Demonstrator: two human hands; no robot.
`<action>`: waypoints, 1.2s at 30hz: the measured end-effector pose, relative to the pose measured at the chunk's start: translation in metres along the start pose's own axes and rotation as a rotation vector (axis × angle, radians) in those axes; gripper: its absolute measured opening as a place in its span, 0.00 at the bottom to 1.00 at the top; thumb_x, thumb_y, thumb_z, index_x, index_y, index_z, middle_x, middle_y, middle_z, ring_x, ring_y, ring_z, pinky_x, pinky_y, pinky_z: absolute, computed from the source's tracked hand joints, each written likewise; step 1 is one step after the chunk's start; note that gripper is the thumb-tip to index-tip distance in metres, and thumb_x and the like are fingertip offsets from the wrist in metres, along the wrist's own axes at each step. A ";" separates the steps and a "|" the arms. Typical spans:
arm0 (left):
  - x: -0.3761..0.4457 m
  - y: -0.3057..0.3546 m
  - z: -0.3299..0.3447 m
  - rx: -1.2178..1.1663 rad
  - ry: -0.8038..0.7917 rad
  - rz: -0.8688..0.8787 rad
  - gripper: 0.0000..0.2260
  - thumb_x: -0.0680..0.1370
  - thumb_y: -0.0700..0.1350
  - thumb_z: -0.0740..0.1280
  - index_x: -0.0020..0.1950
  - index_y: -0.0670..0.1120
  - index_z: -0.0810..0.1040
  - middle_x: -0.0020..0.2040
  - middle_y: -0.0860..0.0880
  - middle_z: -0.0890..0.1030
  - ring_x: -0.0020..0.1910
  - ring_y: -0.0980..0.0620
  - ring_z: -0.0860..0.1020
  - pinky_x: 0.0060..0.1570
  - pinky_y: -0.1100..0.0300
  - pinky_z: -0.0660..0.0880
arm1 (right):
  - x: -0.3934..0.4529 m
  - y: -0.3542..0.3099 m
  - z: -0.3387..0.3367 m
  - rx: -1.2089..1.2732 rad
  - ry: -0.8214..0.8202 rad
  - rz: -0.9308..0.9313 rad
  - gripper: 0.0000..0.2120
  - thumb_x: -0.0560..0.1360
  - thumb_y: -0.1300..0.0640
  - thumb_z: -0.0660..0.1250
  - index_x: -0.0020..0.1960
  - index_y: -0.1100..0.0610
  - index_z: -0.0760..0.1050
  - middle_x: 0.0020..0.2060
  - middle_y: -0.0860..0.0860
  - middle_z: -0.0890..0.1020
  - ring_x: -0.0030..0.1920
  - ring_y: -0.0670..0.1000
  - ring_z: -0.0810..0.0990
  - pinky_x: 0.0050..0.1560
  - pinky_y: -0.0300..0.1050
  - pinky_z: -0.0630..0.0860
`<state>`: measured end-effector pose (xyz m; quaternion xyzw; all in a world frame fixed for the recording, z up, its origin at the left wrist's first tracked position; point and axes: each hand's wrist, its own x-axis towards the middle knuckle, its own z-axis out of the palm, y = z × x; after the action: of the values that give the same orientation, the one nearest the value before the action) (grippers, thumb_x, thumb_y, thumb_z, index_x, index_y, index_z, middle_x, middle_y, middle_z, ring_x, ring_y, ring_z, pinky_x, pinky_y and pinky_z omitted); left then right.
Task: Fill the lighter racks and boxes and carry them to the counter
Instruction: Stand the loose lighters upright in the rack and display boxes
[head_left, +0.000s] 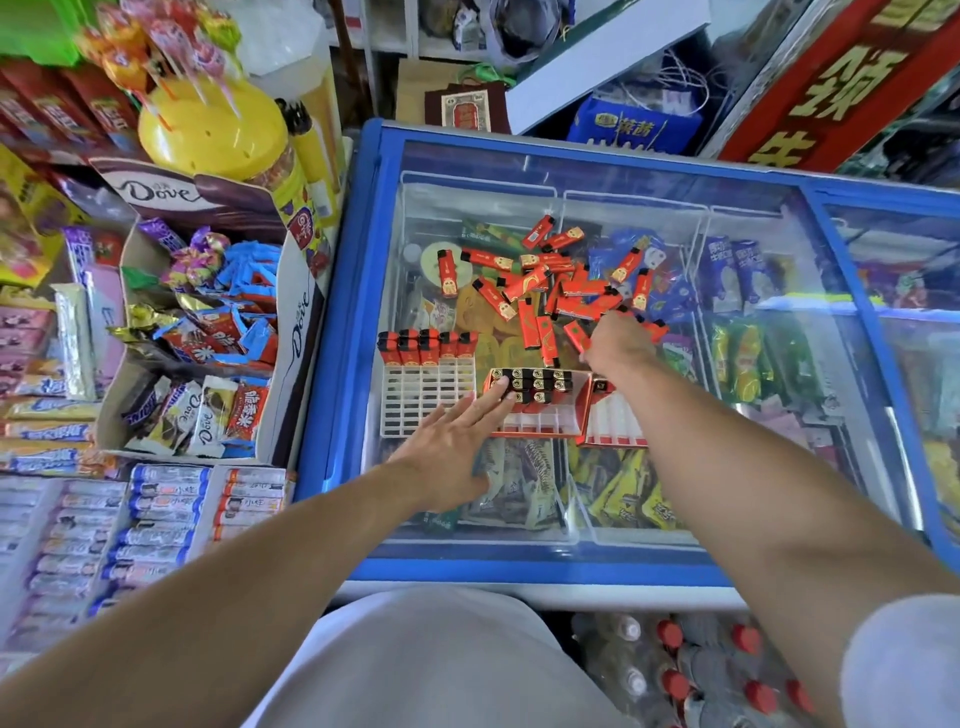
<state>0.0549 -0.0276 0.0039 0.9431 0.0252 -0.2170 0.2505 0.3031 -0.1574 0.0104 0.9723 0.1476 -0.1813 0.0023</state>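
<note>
The red cardboard lighter box (535, 402) sits on the glass lid of the blue-framed chest freezer (841, 332), near its front edge, with two rows of black-capped red lighters standing in its far half and the near slots not yet filled. My left hand (457, 441) lies flat beside it, fingers straight, the tips resting on the lighter caps to steady the box. Just left of the box stands the white plastic slotted rack (426, 400), one row of lighters along its back. Beyond the box lies the loose heap of red lighters (561, 280), and my right hand (618, 343) reaches into its near edge; whether those fingers have closed on one I cannot tell. The lighters look light, hard and slick, best pinched by the long sides. The thin box would likely flex, so I'd lift it from beneath.
</note>
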 end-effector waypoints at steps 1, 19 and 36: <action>0.000 0.000 0.000 -0.006 -0.003 -0.003 0.50 0.78 0.49 0.70 0.79 0.60 0.29 0.76 0.63 0.24 0.81 0.50 0.39 0.80 0.46 0.43 | 0.003 0.000 0.001 -0.007 -0.004 0.001 0.15 0.76 0.60 0.74 0.35 0.58 0.70 0.37 0.52 0.79 0.38 0.53 0.79 0.36 0.46 0.73; -0.001 0.003 0.007 -0.072 0.075 0.019 0.50 0.78 0.50 0.71 0.80 0.59 0.31 0.76 0.65 0.25 0.82 0.53 0.43 0.81 0.47 0.49 | -0.131 0.054 -0.031 0.483 -0.054 -0.217 0.06 0.79 0.47 0.69 0.55 0.44 0.79 0.43 0.40 0.81 0.28 0.36 0.73 0.29 0.30 0.64; -0.002 0.004 0.007 -0.110 0.107 0.035 0.50 0.77 0.51 0.72 0.81 0.59 0.33 0.78 0.64 0.28 0.82 0.52 0.48 0.79 0.48 0.56 | -0.125 0.025 0.040 0.434 0.056 -0.321 0.15 0.82 0.48 0.65 0.67 0.49 0.75 0.55 0.52 0.84 0.47 0.50 0.84 0.49 0.47 0.80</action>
<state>0.0510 -0.0346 0.0008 0.9385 0.0339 -0.1602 0.3040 0.1846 -0.2191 0.0161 0.9188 0.2575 -0.1796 -0.2393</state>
